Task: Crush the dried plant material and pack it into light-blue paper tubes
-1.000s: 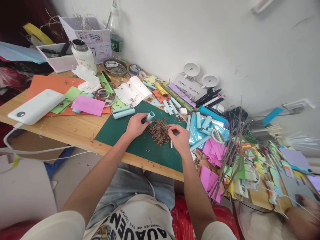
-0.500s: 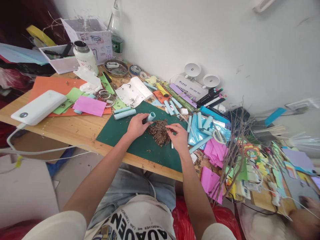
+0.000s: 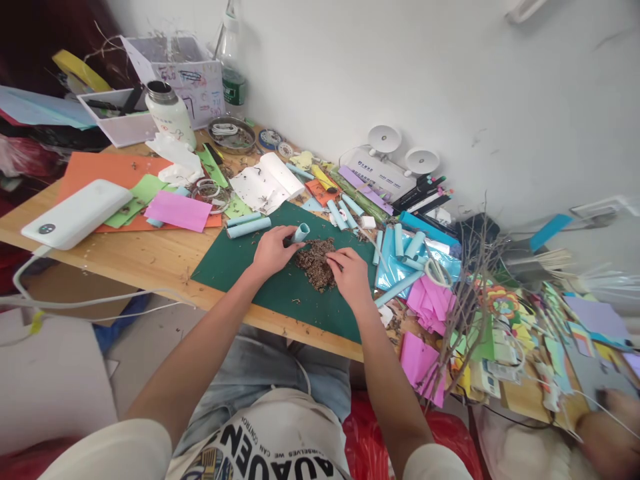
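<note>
My left hand (image 3: 274, 252) is closed around a short light-blue paper tube (image 3: 301, 232), whose hollow end points up and to the right. Beside it, a heap of brown crumbly material, like dried plant bits (image 3: 318, 264), lies on the dark green cutting mat (image 3: 280, 293). My right hand (image 3: 349, 275) is at the heap's right side, thumb and forefinger pinched together at its edge. Whatever is between those fingertips is too small to make out. Two more light-blue paper tubes (image 3: 249, 227) lie at the mat's left edge.
Several blue tubes and a blue plastic packet (image 3: 393, 267) lie right of the mat, near bundled dry twigs (image 3: 470, 300) and pink paper (image 3: 423, 363). A white power bank (image 3: 77, 213) and a bottle (image 3: 170, 117) stand left. A blurred hand (image 3: 610, 427) shows at lower right.
My right hand has shifted slightly left, further over the brown heap. My left hand still holds the tube in nearly the same spot.
</note>
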`<state>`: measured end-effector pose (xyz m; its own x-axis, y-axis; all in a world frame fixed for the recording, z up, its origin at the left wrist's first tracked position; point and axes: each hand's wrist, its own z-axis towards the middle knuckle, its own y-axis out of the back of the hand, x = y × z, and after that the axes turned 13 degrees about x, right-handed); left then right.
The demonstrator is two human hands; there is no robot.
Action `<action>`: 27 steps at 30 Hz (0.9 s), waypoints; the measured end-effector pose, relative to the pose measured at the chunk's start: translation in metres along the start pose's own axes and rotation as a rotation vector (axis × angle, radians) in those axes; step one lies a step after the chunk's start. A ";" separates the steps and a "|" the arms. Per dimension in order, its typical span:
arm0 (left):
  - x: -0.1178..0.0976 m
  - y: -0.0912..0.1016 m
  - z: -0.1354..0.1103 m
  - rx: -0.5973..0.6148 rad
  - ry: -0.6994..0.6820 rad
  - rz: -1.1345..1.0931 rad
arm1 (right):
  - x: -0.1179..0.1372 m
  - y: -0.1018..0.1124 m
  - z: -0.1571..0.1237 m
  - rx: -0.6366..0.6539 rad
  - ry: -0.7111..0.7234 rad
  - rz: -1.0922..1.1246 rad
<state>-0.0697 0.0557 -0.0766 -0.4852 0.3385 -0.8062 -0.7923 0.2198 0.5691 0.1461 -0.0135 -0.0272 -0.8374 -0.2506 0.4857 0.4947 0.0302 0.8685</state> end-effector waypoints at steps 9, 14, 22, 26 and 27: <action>0.001 0.000 0.000 0.005 -0.027 0.000 | 0.046 0.027 0.021 -0.256 0.002 0.258; 0.001 0.000 -0.001 0.001 -0.035 0.020 | 0.065 0.024 0.060 -0.132 0.142 0.221; 0.000 0.001 -0.001 0.005 -0.057 0.025 | 0.060 0.014 0.069 0.070 0.205 -0.046; -0.001 0.002 -0.001 -0.003 -0.059 0.023 | 0.065 0.023 0.059 0.099 0.243 -0.092; -0.001 0.002 -0.001 -0.004 -0.052 0.022 | 0.066 0.025 0.057 0.071 0.245 -0.053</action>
<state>-0.0708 0.0548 -0.0747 -0.4829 0.3906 -0.7837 -0.7831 0.2080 0.5862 0.0897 0.0254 0.0325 -0.7763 -0.4804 0.4081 0.4263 0.0768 0.9013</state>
